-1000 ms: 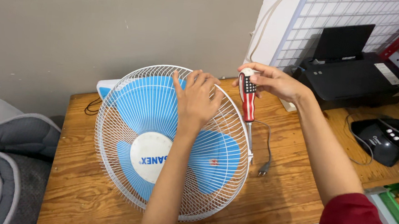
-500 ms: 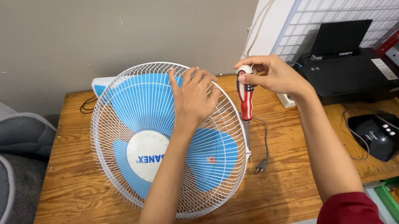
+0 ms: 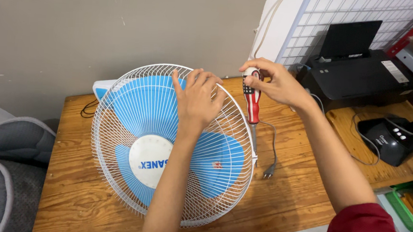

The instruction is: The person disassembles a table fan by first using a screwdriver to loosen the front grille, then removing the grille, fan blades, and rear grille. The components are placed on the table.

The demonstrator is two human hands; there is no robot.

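My left hand [image 3: 197, 101], fingers spread, pins the fan grille [image 3: 118, 172] on the bench [image 3: 296, 191]. Right hand [image 3: 276, 84] pinches the screwdriver [image 3: 251, 100] upright, tip below my fingers at the rim. Looks mid-unscrewing; turning needs steady downward pressure.

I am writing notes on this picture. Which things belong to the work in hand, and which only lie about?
In use:
left hand, flat on the fan grille
right hand, gripping the screwdriver at the grille's edge

Lying about:
printer
plug on the wooden table
black device
grey cushion
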